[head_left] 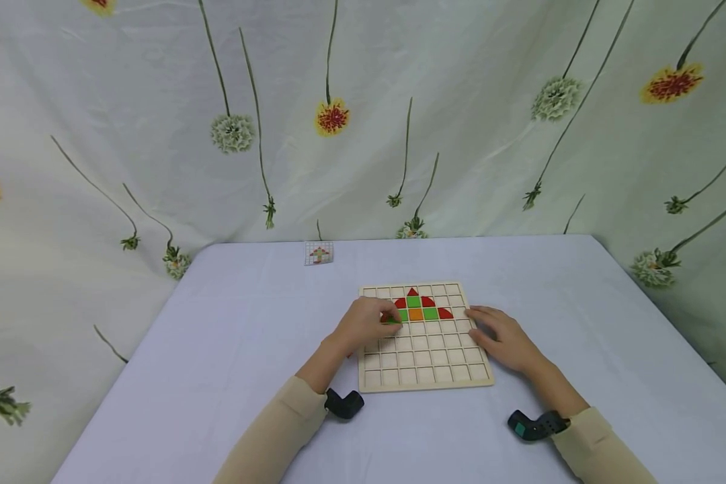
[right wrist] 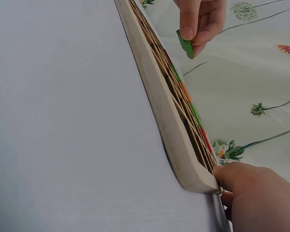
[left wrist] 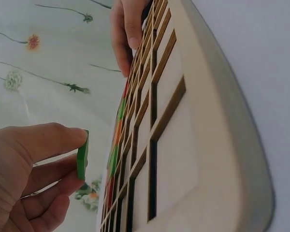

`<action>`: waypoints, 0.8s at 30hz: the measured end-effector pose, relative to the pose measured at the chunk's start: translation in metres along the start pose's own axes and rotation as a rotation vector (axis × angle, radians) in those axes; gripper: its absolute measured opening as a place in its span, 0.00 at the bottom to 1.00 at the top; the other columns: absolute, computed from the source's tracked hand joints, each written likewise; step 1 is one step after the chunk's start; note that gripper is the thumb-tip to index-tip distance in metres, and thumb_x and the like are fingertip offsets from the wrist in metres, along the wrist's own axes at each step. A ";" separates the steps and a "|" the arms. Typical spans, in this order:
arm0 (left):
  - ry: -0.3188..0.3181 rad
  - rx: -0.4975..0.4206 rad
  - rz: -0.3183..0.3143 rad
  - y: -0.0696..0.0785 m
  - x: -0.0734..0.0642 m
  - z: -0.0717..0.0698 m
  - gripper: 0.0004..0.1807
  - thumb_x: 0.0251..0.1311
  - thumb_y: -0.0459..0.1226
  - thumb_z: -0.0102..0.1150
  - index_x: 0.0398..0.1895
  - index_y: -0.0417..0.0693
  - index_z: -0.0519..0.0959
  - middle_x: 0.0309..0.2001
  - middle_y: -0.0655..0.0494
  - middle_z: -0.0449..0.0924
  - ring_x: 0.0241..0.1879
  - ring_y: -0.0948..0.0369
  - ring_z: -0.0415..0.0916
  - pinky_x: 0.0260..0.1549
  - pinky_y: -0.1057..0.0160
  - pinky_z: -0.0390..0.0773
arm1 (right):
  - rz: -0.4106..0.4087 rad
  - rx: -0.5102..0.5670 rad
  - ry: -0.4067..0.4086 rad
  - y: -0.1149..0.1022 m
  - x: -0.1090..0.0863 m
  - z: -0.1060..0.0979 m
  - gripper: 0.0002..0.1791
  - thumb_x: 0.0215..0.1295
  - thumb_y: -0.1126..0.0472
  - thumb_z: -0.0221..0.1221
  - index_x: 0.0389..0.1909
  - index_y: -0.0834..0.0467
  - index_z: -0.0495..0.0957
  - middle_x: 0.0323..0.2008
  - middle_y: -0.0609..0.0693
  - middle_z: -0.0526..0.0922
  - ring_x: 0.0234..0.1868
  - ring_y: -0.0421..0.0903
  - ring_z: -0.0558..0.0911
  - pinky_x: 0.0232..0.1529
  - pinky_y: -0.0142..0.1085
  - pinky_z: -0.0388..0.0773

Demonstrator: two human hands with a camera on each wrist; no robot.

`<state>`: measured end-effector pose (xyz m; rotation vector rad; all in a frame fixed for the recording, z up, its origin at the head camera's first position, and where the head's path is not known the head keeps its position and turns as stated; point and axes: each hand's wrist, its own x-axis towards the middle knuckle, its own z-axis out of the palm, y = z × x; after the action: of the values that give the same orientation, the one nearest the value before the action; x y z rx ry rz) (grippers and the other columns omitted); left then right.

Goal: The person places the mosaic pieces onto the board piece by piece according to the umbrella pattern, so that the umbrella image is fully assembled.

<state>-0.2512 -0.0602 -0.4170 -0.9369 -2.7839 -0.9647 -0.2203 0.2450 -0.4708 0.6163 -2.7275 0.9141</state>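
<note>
A square wooden grid board [head_left: 420,343] lies on the table with red, green and one orange tile [head_left: 415,314] in its upper cells. My left hand [head_left: 366,319] is over the board's left side, pinching a small green tile [left wrist: 83,157] between thumb and fingers. In the left wrist view that tile is held above the grid, with its thin edge showing. My right hand [head_left: 508,339] rests at the board's right edge, fingers spread and relaxed. The thumb [right wrist: 232,175] touches the frame in the right wrist view. A red tile at the left is partly hidden behind the left hand.
A small printed card [head_left: 318,253] with a gridded coloured pattern lies at the table's far edge, left of the board. The white tablecloth [head_left: 248,323] extends around the board. Behind the table hangs a flowered curtain [head_left: 460,134].
</note>
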 end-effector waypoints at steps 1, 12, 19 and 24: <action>-0.007 -0.002 0.003 0.002 0.002 0.001 0.02 0.56 0.36 0.68 0.30 0.49 0.84 0.27 0.63 0.79 0.28 0.65 0.70 0.31 0.66 0.72 | 0.000 0.000 0.000 0.000 0.000 0.000 0.23 0.69 0.58 0.57 0.62 0.65 0.74 0.61 0.64 0.73 0.64 0.65 0.68 0.61 0.61 0.62; -0.065 -0.009 0.040 0.012 0.015 0.017 0.02 0.55 0.36 0.68 0.31 0.49 0.85 0.31 0.63 0.83 0.34 0.65 0.77 0.39 0.65 0.75 | 0.009 0.004 -0.006 0.000 0.000 0.000 0.24 0.70 0.57 0.57 0.62 0.65 0.73 0.62 0.64 0.73 0.65 0.65 0.67 0.62 0.61 0.62; -0.078 0.027 0.018 0.011 0.021 0.029 0.04 0.54 0.36 0.68 0.26 0.54 0.82 0.27 0.66 0.80 0.28 0.67 0.72 0.34 0.67 0.73 | 0.019 0.001 -0.017 -0.001 0.001 0.000 0.25 0.70 0.56 0.56 0.62 0.65 0.72 0.62 0.64 0.72 0.65 0.65 0.67 0.62 0.61 0.61; -0.071 0.056 0.035 0.012 0.022 0.032 0.06 0.55 0.36 0.68 0.24 0.54 0.81 0.24 0.67 0.78 0.25 0.67 0.70 0.31 0.68 0.71 | 0.018 -0.003 -0.015 0.000 0.001 0.000 0.25 0.70 0.56 0.56 0.62 0.66 0.72 0.62 0.65 0.72 0.65 0.66 0.67 0.62 0.61 0.61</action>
<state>-0.2577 -0.0230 -0.4307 -1.0282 -2.8256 -0.8603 -0.2209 0.2446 -0.4706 0.6012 -2.7521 0.9133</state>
